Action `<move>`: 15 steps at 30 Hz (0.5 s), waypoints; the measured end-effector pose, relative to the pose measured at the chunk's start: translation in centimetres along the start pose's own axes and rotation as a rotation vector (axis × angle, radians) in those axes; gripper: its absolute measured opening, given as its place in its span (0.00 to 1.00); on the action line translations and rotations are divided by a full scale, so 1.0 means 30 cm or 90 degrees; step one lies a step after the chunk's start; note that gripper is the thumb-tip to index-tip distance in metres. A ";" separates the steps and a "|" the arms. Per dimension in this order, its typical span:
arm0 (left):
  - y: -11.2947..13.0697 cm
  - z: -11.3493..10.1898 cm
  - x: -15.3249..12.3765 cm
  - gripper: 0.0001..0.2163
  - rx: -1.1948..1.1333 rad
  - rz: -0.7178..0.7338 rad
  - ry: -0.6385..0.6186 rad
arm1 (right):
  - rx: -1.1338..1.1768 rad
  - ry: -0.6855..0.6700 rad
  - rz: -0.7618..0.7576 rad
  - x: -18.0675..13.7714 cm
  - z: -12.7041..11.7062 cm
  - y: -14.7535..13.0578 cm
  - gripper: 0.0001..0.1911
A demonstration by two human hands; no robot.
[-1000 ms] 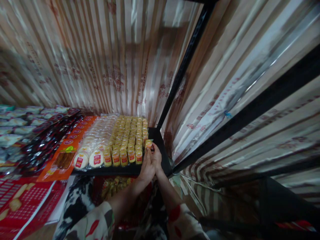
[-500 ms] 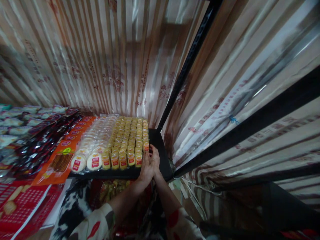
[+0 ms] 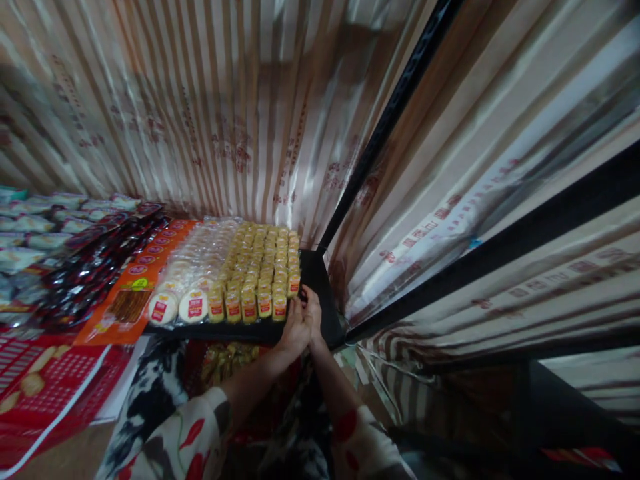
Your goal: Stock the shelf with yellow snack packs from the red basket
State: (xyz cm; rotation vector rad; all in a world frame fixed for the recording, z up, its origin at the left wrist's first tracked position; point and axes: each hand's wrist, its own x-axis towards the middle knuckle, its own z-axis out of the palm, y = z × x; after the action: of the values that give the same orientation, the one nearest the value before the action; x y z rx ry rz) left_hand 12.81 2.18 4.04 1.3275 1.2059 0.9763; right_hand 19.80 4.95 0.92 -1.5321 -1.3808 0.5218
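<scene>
My left hand (image 3: 294,330) and my right hand (image 3: 313,312) are pressed close together at the front of the rightmost row of small yellow snack packets (image 3: 250,303). Their curled fingertips meet by the end packet (image 3: 294,285) of that row, which sits farther back than the row ends beside it. Whatever lies between the fingers is hidden by the hands. The packets stand upright in tight rows, with red-and-white labels facing me. To their left run rows of round white wrapped snacks (image 3: 194,306). All of these stand on a black shelf (image 3: 323,293).
An orange packet (image 3: 131,293), dark shiny packets (image 3: 100,260) and white pouches (image 3: 33,223) fill the shelf's left side. A red bag (image 3: 55,393) lies lower left. Black metal posts (image 3: 380,143) rise at the corner, before striped plastic sheeting (image 3: 225,113).
The view has shifted slightly, so the shelf and packets appear a little higher. Both hands stay together at the same row end, and the packet rows look unchanged.
</scene>
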 end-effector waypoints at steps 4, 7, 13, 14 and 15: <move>-0.025 -0.020 -0.097 0.25 0.097 -0.002 0.008 | -0.018 0.022 -0.041 -0.078 -0.032 -0.041 0.21; -0.037 -0.065 -0.214 0.25 0.175 0.108 -0.033 | 0.005 0.028 -0.048 -0.176 -0.043 -0.071 0.20; -0.088 -0.200 -0.447 0.22 0.215 0.149 -0.116 | 0.043 -0.037 -0.008 -0.434 0.000 -0.085 0.18; -0.103 -0.223 -0.471 0.23 0.221 0.139 -0.129 | 0.040 -0.069 0.003 -0.469 0.014 -0.083 0.18; -0.121 -0.245 -0.489 0.23 0.225 0.122 -0.134 | 0.032 -0.108 0.016 -0.497 0.030 -0.081 0.18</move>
State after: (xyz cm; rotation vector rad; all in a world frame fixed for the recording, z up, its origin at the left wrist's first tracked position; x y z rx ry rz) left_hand 2.78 -11.21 2.43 1.8053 1.1375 0.7517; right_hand 13.88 -8.76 -1.58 -1.4937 -1.4665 0.7099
